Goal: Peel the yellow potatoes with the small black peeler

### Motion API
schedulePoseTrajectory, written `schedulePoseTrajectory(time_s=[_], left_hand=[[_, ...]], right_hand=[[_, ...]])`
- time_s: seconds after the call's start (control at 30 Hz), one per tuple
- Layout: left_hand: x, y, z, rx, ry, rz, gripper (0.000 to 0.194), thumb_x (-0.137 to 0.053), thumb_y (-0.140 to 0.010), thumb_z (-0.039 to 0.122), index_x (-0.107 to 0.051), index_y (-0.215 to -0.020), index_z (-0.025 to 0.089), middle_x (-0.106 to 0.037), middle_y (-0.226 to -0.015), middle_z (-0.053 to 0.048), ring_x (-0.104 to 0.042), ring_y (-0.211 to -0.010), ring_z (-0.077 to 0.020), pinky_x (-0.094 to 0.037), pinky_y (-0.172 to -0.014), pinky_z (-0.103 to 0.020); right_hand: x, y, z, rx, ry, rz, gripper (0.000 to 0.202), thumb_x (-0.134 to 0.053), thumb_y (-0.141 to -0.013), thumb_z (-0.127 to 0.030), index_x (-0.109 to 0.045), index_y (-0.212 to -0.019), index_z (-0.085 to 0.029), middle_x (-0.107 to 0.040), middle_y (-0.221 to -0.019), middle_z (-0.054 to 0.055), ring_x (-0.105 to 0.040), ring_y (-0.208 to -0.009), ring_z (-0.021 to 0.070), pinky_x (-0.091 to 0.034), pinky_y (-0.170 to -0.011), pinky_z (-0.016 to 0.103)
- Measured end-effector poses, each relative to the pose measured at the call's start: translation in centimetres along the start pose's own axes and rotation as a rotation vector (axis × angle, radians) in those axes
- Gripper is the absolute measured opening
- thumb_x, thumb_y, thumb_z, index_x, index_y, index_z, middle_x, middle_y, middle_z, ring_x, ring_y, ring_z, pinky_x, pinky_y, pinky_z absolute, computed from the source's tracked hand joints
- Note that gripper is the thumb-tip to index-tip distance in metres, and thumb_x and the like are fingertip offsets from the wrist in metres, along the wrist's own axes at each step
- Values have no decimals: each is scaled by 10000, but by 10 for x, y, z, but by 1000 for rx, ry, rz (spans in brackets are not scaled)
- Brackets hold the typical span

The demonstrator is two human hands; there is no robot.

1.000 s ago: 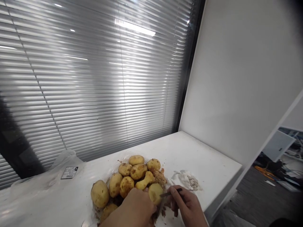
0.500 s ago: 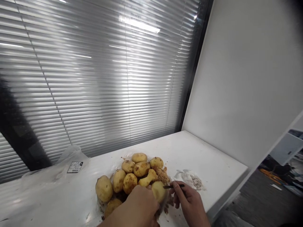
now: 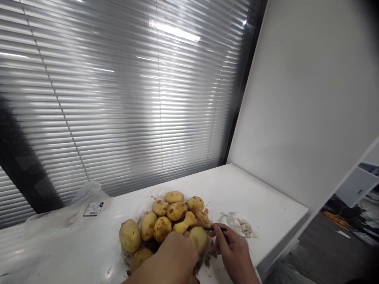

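My left hand (image 3: 174,254) is closed around a pale, peeled potato (image 3: 199,240). My right hand (image 3: 232,249) pinches a thin dark tool (image 3: 209,228), whose far end lies at the top edge of that potato; its exact kind is too small to make out. Just beyond my left hand is a peeled potato with a narrow waist (image 3: 184,224). Several other potatoes, one of them a brown-spotted potato (image 3: 162,229), are heaped on clear plastic. Brown shavings (image 3: 203,218) lie beside the heap. My left fingertips are mostly hidden.
The white table (image 3: 220,189) runs back to a window with blinds (image 3: 133,118). A clear plastic bag with a label (image 3: 93,209) lies at the left. Crumpled white tissue (image 3: 240,225) sits right of the potatoes. A white wall panel (image 3: 296,98) borders the right side.
My right hand has shifted slightly left and up, bringing the dark tool from the potato's right side over its top edge. My left hand and the potato hold almost still.
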State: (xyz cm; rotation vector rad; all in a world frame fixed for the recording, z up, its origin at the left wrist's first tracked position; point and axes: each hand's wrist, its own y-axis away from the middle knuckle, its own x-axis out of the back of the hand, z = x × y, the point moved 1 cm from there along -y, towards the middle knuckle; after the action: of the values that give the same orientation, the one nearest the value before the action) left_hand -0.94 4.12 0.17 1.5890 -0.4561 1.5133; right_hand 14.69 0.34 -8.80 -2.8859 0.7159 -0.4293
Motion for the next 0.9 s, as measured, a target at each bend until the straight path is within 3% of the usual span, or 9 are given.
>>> schedulePoseTrajectory(time_s=[0.13,0.27,0.37,0.53,0.73,0.9], left_hand=[[-5,-3,-2,-48,-1,46,323,-683,-733,473,-724,-929,219,-692,-924,-102,-632,-859,-277,-491,-731,-349],[2,-4,2,-3,-90,-71,388,-660,-755,508,-718,-1001,215,-697,-990,-128,-651,-880,-304,-504,-703,-367],[8,-3,6,5,-133,-131,404,-661,-762,495,-711,-1046,213,-700,-1015,-136,-666,-882,-310,-522,-717,-382],[10,-1,7,-3,-116,-63,366,-677,-766,460,-721,-1020,200,-704,-1032,-138,-668,-898,-308,-530,-736,-385],[-6,-5,1,-18,-89,13,364,-743,-687,439,-738,-965,204,-709,-978,-139,-659,-820,-303,-513,-684,-380],[-10,-6,0,-17,-85,58,317,-727,-700,456,-744,-910,219,-710,-897,-125,-650,-733,-277,-501,-623,-356]], right_hand=[[-4,-2,-1,-39,-54,-92,563,-501,-843,-658,-702,-743,-143,-614,-508,24,-515,-387,141,-422,-403,240],[-4,-4,-6,21,25,-25,543,-501,-858,-633,-723,-741,-152,-703,-671,84,-642,-618,204,-490,-535,243],[-6,-5,-5,25,-12,-50,563,-508,-846,-644,-709,-658,-154,-719,-738,93,-630,-604,191,-496,-557,249],[-11,-4,0,32,-53,-67,518,-533,-853,-609,-716,-680,-157,-711,-729,81,-642,-650,200,-490,-570,246],[-14,-5,0,60,-94,-63,498,-565,-847,-585,-729,-639,-163,-728,-819,108,-666,-766,229,-521,-689,276],[-11,-8,5,32,-97,-8,501,-568,-836,-604,-742,-702,-153,-724,-745,97,-666,-693,225,-523,-613,275]])
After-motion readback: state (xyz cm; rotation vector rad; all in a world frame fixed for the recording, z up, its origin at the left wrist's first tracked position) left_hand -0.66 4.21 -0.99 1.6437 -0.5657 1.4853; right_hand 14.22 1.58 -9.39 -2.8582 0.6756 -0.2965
